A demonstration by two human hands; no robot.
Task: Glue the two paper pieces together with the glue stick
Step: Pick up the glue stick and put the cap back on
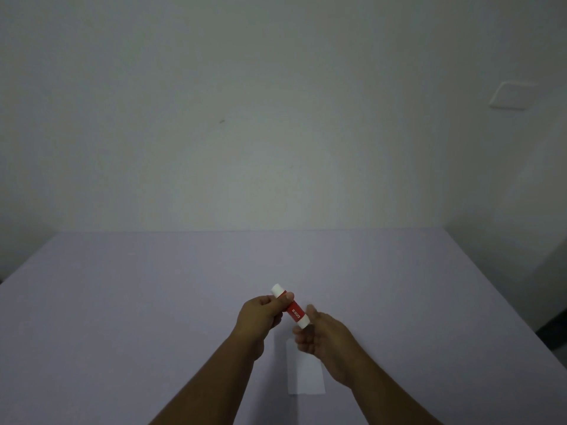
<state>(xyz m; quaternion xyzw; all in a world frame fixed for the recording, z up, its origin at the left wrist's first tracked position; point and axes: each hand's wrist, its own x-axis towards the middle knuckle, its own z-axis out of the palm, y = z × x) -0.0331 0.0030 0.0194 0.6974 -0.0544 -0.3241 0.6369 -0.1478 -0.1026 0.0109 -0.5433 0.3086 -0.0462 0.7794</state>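
While both forearms reached in from the bottom edge of the view and met above the middle of the table [122, 302], the left hand [257, 317] was raised with its knuckles turned outward, thumb and fingers pinched around the upper part of the glue stick [290, 306]. The right hand [322, 334] sat just beside and a little lower, palm turned inward, its fingers curled loosely at the stick's lower white end with the thumb lifted clear; whether those fingers actually gripped the end or only touched it could not be told.

The glue stick was held in the air above the table, not resting on it. Its long axis ran on a diagonal, one white end pointing up and away to the left, the other white end pointing down toward the right hand. The red middle band carried a small white label facing the camera. Which end was the cap could not be made out.

Directly beneath the hands lay a white paper piece [306, 372], flat on the pale lilac table, its long side running toward the person; the right hand and wrist covered its far corner. Only one sheet could be distinguished. Behind the table stood a plain pale wall [276, 118], with a white switch plate [511, 95] high on the right.
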